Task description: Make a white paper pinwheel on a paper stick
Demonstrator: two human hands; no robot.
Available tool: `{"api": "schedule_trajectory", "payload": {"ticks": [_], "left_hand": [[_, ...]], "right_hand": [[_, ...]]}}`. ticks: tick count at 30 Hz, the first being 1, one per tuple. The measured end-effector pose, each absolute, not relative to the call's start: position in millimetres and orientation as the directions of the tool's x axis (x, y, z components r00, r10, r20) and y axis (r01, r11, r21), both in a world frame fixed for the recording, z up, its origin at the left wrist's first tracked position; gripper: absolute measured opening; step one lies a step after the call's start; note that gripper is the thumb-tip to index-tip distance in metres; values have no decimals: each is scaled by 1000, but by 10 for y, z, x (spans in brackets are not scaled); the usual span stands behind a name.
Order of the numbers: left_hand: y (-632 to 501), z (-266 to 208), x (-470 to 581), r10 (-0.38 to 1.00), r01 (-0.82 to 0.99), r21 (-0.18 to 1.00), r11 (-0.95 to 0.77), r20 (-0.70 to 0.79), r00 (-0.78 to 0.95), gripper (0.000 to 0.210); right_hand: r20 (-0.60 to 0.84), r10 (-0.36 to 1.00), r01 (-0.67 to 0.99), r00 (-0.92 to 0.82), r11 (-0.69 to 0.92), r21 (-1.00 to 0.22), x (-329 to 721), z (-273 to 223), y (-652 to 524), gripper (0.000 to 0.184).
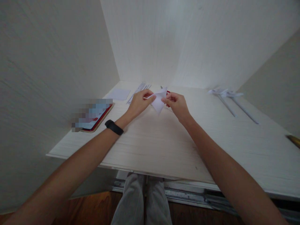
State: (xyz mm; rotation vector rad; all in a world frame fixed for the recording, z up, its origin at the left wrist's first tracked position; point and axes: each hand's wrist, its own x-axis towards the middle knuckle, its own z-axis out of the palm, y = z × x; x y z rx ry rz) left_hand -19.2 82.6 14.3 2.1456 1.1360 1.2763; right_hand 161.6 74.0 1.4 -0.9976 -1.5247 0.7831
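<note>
Between my two hands, above the middle of the white shelf, is a small piece of white paper, bent into a pointed shape. My left hand pinches its left side with thumb and fingers; a black band is around that wrist. My right hand pinches the right side the same way. Just behind the paper, red-handled scissors lie mostly hidden, with a bit of grey blade showing. Beyond my left hand are several thin white paper strips or sticks, partly covered by the hand.
A flat stack of white paper squares lies at the back left. Nearer, a phone or tablet in a red-edged case leans by the left wall. Two white paper pinwheel-like shapes on sticks lie at the right. Walls enclose the shelf.
</note>
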Motion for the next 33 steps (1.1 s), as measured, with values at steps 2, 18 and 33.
{"api": "schedule_trajectory", "payload": {"ticks": [2,18,33], "left_hand": [[843,134,-187,809,373,718,-588,525,264,23],[813,159,-135,832,176,836,-519,448,327,23],[784,178,-131,841,214,837,-503,418,342,23]], "right_hand": [[439,896,182,-58,442,-878,1608,16,734,19],[438,890,300,-125,454,-839,1534,50,650,39],[458,878,347,-140,477,-807,1507,38,616,26]]}}
